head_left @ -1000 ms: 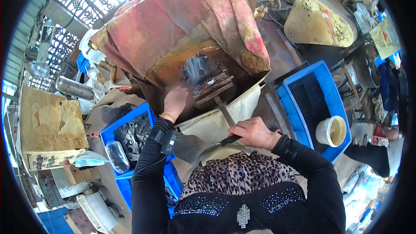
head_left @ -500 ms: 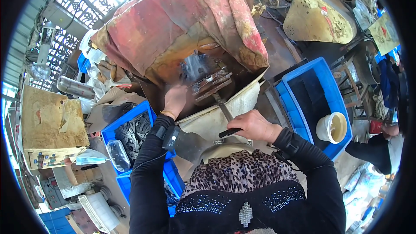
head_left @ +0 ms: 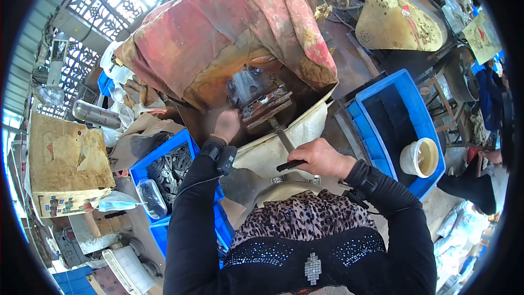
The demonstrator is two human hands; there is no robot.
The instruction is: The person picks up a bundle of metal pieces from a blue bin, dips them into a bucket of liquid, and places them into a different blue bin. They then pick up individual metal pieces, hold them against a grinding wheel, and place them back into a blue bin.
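Note:
In front of me, a rusty metal fixture (head_left: 267, 110) sits inside the opening of a machine hood draped with stained red cloth (head_left: 202, 33). A metal lever (head_left: 281, 136) slants from the fixture toward me. My right hand (head_left: 323, 158) is wrapped round its end, where a black grip (head_left: 290, 165) sticks out to the left. At the left side of the fixture, my left hand (head_left: 227, 125) is closed, knuckles up. Whatever its fingers hold is hidden. Behind the fixture a pale, blurred shape (head_left: 244, 84) shows in the opening.
To the left, a blue bin (head_left: 188, 136) holds many thin metal pieces. On the right, a blue crate (head_left: 406, 79) contains a white bucket (head_left: 419, 158). A worn cardboard box (head_left: 68, 155) stands far left. At the right edge another person's arm (head_left: 472, 188) shows.
My left hand has shifted slightly right and looks more closed and less blurred. My right hand stays on the lever. The other person's arm at the right has moved a little.

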